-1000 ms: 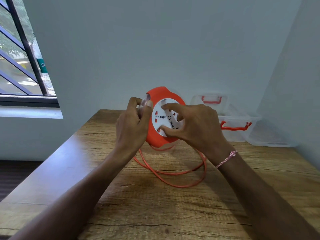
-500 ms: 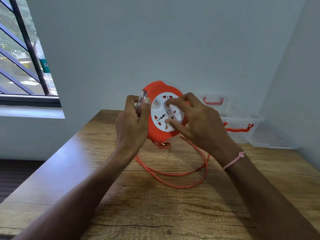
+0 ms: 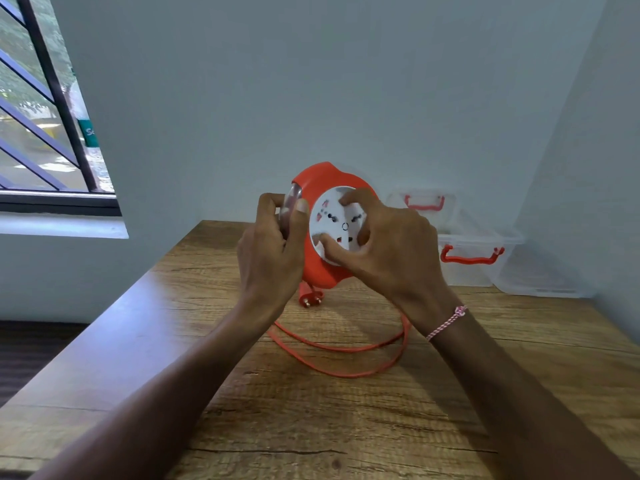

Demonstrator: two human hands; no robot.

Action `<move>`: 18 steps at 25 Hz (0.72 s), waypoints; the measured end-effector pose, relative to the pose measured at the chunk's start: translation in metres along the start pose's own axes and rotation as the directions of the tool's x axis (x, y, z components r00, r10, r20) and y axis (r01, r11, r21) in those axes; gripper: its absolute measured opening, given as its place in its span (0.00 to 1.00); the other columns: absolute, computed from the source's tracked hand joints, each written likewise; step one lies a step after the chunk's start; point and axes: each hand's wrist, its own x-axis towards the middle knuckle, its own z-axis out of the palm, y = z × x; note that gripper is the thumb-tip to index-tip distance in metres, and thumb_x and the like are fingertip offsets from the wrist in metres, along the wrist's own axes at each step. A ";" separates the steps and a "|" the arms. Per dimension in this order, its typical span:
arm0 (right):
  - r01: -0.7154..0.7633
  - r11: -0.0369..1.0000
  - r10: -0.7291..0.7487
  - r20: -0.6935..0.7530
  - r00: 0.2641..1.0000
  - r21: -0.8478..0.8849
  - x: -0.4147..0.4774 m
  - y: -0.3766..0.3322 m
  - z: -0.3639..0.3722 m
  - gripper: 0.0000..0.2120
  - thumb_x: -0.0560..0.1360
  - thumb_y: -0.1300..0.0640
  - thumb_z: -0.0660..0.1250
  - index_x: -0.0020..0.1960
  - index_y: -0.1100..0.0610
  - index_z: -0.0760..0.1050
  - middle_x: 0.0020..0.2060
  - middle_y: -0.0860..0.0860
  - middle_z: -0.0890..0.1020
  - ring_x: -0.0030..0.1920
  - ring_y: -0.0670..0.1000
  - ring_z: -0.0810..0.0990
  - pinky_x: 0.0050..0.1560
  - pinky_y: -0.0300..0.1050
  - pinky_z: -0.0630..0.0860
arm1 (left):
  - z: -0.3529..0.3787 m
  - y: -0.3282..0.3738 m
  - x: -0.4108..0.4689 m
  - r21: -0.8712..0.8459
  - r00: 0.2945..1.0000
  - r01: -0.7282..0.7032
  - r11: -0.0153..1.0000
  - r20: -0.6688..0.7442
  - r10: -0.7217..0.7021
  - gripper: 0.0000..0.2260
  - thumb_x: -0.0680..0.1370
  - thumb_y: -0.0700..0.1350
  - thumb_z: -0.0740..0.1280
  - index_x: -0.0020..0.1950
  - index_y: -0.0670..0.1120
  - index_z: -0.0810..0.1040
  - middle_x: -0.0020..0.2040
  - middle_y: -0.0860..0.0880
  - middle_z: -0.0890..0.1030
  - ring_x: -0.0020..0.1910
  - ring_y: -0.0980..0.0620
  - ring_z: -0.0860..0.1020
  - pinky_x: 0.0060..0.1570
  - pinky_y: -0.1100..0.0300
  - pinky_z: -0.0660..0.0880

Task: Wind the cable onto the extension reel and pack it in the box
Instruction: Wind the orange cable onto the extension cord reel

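An orange extension reel point(image 3: 320, 181) with a white socket disc point(image 3: 334, 216) is held upright above the wooden table point(image 3: 311, 410). My left hand point(image 3: 273, 247) grips the reel's left rim, thumb on the front. My right hand point(image 3: 384, 244) has its curled fingertips and thumb clamped on the white disc. An orange cable point(image 3: 346, 358) loops on the table below, and its plug point(image 3: 310, 297) hangs just under the reel. A clear plastic box point(image 3: 478, 265) with orange handles stands at the back right.
The box's clear lid point(image 3: 424, 202) with an orange handle leans against the wall behind it. A barred window point(image 3: 45, 116) is at the left. Walls close the table's far and right sides.
The white disc has turned under my right fingers. The cable loop has shrunk a little and the plug has come up close under the reel.
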 end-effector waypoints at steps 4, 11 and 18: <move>-0.362 0.898 0.361 0.052 0.931 0.249 0.004 -0.009 0.006 0.25 0.73 0.32 0.70 0.56 0.51 0.75 0.44 0.47 0.84 0.36 0.44 0.82 0.34 0.35 0.78 | 0.002 0.000 -0.001 -0.003 1.000 0.023 1.000 0.022 -0.023 0.16 0.84 0.63 0.56 0.57 0.52 0.71 0.38 0.48 0.82 0.35 0.49 0.85 0.35 0.42 0.83; 0.284 0.954 -0.261 0.197 0.945 -0.099 0.004 0.016 -0.010 0.21 0.81 0.41 0.65 0.72 0.45 0.72 0.64 0.51 0.79 0.39 0.52 0.84 0.31 0.39 0.75 | -0.009 -0.011 0.013 -0.022 0.992 0.105 0.994 0.065 -0.104 0.16 0.84 0.63 0.57 0.55 0.52 0.72 0.41 0.45 0.85 0.38 0.47 0.86 0.37 0.39 0.84; 0.391 0.883 -0.348 0.195 0.917 -0.261 0.001 0.017 -0.007 0.26 0.75 0.41 0.73 0.72 0.41 0.74 0.51 0.54 0.86 0.36 0.56 0.84 0.33 0.40 0.67 | -0.007 -0.011 0.009 -0.007 0.989 0.092 0.996 0.114 -0.091 0.14 0.84 0.62 0.58 0.57 0.53 0.72 0.43 0.49 0.85 0.39 0.50 0.87 0.38 0.40 0.85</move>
